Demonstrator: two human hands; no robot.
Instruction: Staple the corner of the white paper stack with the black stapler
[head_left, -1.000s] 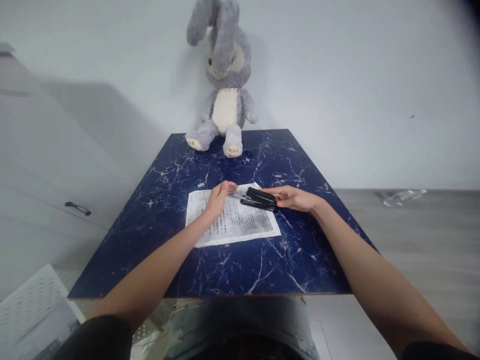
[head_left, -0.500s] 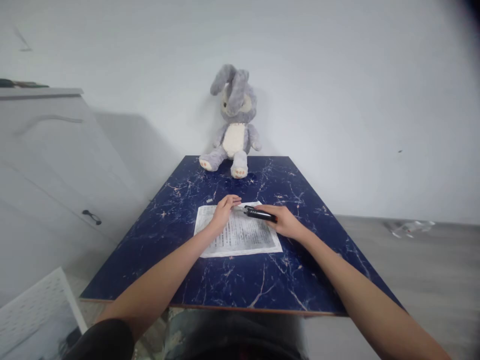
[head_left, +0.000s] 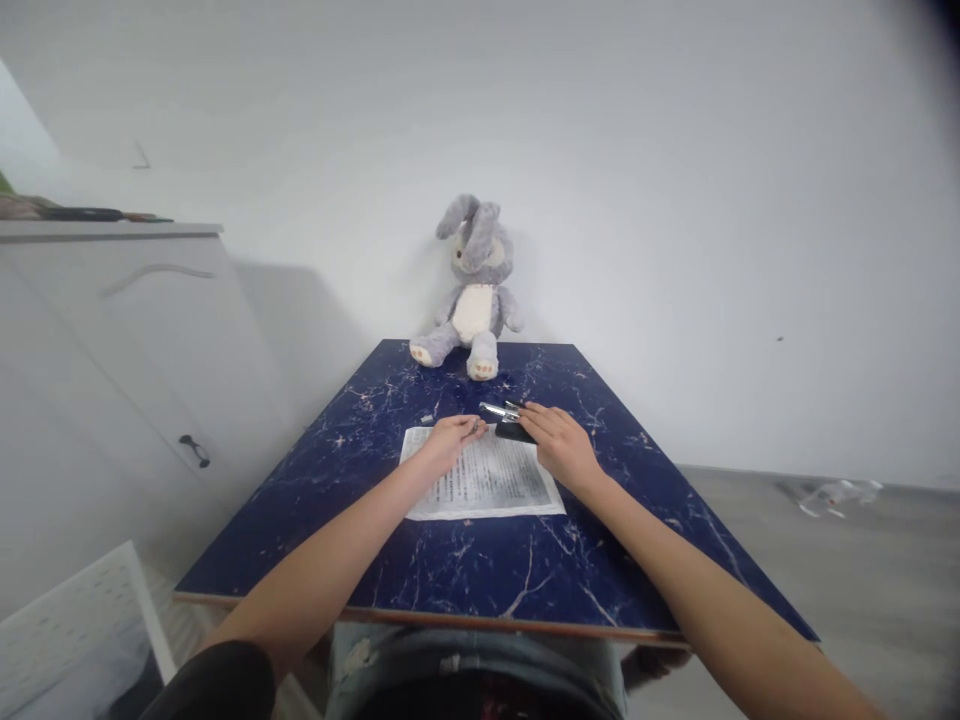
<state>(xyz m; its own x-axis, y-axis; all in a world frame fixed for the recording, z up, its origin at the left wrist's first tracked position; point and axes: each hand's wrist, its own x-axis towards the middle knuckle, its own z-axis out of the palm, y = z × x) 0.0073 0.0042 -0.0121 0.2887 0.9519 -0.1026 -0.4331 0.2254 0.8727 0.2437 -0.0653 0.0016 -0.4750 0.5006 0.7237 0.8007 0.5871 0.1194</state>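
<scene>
- Right hand [head_left: 559, 445] rests on the black stapler [head_left: 511, 430], grip loosely around its rear, at the paper's [head_left: 484, 480] far right corner.
- Left hand [head_left: 450, 440] lies flat, pinning the sheet's top edge to the table [head_left: 480, 570].
- Stapling step, I'd judge; next calls for a firm downward press.

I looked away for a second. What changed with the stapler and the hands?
The stapler moved off the paper's far right corner to just beyond its edge, now swung open under the right hand. The left hand stayed on the paper's far edge. The plush rabbit kept its place.
</scene>
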